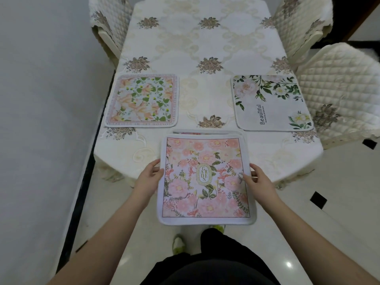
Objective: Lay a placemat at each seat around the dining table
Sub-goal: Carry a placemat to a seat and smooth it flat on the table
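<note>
I hold a pink floral placemat [205, 177] marked "GARDEN" level over the near end of the dining table [205, 44]. My left hand [149, 177] grips its left edge and my right hand [256, 179] grips its right edge. The edge of another mat [197, 132] shows just beyond it, underneath. An orange and green floral placemat [143, 100] lies flat on the table's left side. A white placemat [271, 102] with green leaves and the word "Beautiful" lies flat on the right side.
Quilted cream chairs stand at the far left [109, 23], far right [302, 23] and near right [341, 93]. A grey wall [41, 99] runs close along the table's left. The white tiled floor [339, 202] is open to the right.
</note>
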Demonstrator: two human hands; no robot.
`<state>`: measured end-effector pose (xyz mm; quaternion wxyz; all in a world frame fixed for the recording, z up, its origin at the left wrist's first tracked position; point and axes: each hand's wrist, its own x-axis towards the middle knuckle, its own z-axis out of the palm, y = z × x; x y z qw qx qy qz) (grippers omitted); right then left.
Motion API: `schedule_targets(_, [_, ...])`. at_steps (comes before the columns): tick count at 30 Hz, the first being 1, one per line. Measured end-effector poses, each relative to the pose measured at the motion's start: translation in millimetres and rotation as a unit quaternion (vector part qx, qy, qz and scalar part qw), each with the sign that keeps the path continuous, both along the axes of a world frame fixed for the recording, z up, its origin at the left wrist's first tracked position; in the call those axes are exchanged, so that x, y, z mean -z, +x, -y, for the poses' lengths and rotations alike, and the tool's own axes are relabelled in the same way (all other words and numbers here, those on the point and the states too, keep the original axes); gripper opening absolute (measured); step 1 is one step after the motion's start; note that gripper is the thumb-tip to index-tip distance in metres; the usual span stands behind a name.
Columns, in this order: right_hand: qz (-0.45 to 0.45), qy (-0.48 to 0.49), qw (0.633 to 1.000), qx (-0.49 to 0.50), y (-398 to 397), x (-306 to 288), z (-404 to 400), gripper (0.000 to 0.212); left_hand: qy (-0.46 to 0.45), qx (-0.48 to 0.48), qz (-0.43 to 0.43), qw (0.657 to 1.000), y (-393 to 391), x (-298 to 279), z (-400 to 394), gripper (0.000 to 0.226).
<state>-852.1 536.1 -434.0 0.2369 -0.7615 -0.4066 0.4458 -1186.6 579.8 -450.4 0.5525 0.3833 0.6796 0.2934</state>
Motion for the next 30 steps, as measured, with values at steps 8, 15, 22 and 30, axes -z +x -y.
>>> schedule_targets(8, [0.006,0.010,0.999,0.045,-33,-12,22,0.068,-0.011,0.094,0.083,0.992,-17,-8,27,0.079])
schedule_targets(15, [0.002,0.047,0.998,0.034,-65,-30,34,0.069,0.014,0.053,0.041,0.998,-31,-16,34,0.070])
schedule_targets(22, [-0.028,0.079,0.996,0.021,-76,-43,41,0.069,0.070,0.013,0.005,0.997,-44,-40,37,0.058])
schedule_targets(30, [-0.056,0.109,0.990,0.066,-38,-58,68,0.062,0.117,0.046,-0.032,0.992,-11,-69,49,0.050])
